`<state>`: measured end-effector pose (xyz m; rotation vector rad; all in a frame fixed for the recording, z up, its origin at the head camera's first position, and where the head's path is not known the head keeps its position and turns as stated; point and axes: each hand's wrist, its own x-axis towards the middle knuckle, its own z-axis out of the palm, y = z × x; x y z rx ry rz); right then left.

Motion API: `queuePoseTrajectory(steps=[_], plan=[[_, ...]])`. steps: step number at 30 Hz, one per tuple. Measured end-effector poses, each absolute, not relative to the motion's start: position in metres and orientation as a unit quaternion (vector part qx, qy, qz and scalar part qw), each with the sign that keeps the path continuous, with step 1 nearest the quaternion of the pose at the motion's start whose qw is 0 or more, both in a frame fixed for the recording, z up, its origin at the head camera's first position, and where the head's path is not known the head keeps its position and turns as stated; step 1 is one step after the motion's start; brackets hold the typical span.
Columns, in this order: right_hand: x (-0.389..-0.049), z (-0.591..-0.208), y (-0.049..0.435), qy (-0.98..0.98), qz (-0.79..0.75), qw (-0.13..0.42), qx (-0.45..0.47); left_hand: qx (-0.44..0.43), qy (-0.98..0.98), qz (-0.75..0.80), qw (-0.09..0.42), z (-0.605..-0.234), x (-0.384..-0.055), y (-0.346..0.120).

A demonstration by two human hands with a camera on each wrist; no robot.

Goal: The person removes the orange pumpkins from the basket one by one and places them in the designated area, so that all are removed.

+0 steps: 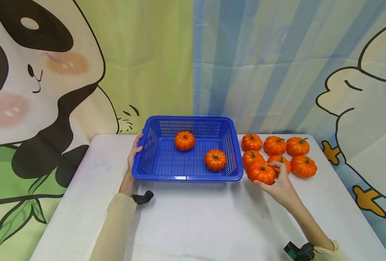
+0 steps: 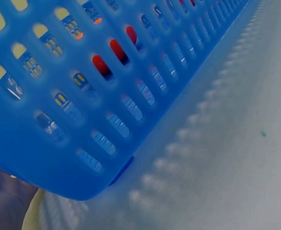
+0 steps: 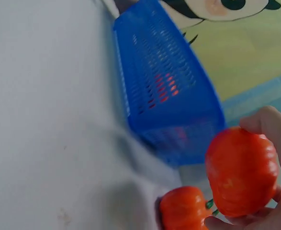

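Observation:
My right hand pinches a small orange pumpkin with a green stem, thumb below it and fingers at its far side. In the right wrist view this pumpkin hangs above another one, beside the basket's near corner. My left hand holds the left rim of a blue plastic basket, its fingertips on the edge. Inside the basket lie two pumpkins, one towards the back and one at the right front. The left wrist view shows the basket's slotted wall, orange showing through its slots.
Several more pumpkins stand in two rows on the white table, right of the basket. The held one partly covers the front row. A curtain with cartoon animals hangs behind the table's back edge.

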<state>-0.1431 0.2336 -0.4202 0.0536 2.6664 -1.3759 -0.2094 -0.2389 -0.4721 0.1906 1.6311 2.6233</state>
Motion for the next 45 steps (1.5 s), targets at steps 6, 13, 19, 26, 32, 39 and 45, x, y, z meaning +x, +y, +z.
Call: queuePoseTrajectory(steps=[6, 13, 19, 26, 32, 39, 45], plan=[[-0.146, -0.447, 0.240, 0.917, -0.394, 0.045, -0.044, 0.065, 0.527, 0.847, 0.023, -0.472, -0.211, -0.238], [-0.148, -0.465, 0.247, 0.925, -0.371, 0.052, -0.067, 0.066, 0.524, 0.849, 0.026, -0.470, -0.210, -0.237], [-0.149, -0.475, 0.251, 0.926, -0.361, 0.067, -0.091, 0.059, 0.524, 0.849, 0.023, -0.468, -0.209, -0.237], [-0.150, -0.473, 0.251, 0.926, -0.351, 0.080, -0.113, 0.057, 0.524, 0.850, 0.021, -0.468, -0.208, -0.238], [-0.150, -0.466, 0.251, 0.932, -0.327, 0.099, -0.122, 0.057, 0.524, 0.849, 0.019, -0.469, -0.208, -0.238], [-0.146, -0.443, 0.250, 0.939, -0.307, 0.091, -0.122, 0.055, 0.523, 0.851, 0.023, -0.469, -0.208, -0.237], [-0.137, -0.419, 0.243, 0.929, -0.340, 0.052, -0.137, 0.054, 0.517, 0.854, 0.025, -0.468, -0.208, -0.237]])
